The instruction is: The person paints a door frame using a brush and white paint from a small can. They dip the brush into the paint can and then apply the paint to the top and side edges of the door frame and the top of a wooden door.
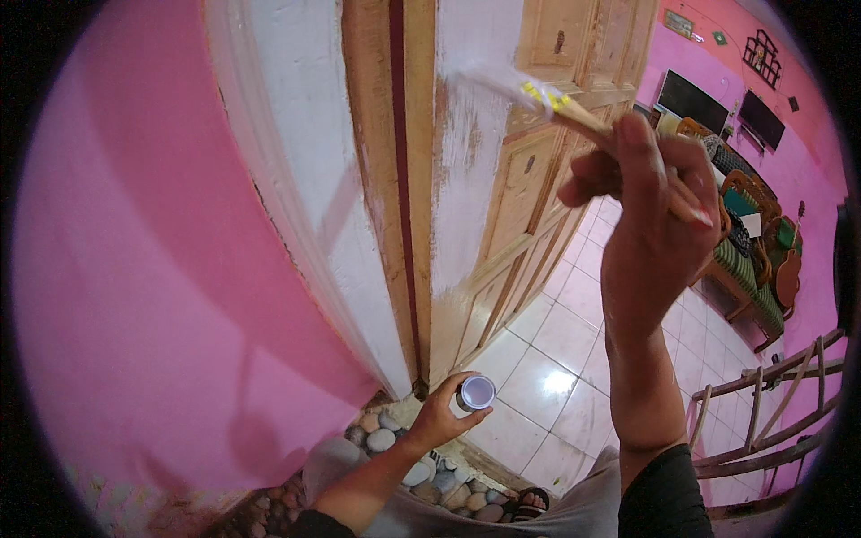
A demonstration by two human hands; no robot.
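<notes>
My right hand [641, 193] is closed round the wooden handle of a paintbrush [578, 119]. Its bristles, blurred and pale, touch the white-coated edge strip of a wooden door [525, 170]. Streaks of bare wood show through that coat, while the door's carved panels are plain wood. Low down, my left hand [439, 418] grips a small paint can [478, 392] from the side. The can is upright, with pale lilac-white paint inside. Beside the door stands its frame [318, 152], partly white and partly bare wood.
A pink wall [134, 224] rises on the left. Rounded stones [381, 439] border the doorway below, next to a white tiled floor [556, 359]. A wooden rack [762, 412] stands at the right. Cushioned chairs [762, 260] and a dark television [691, 103] lie farther inside.
</notes>
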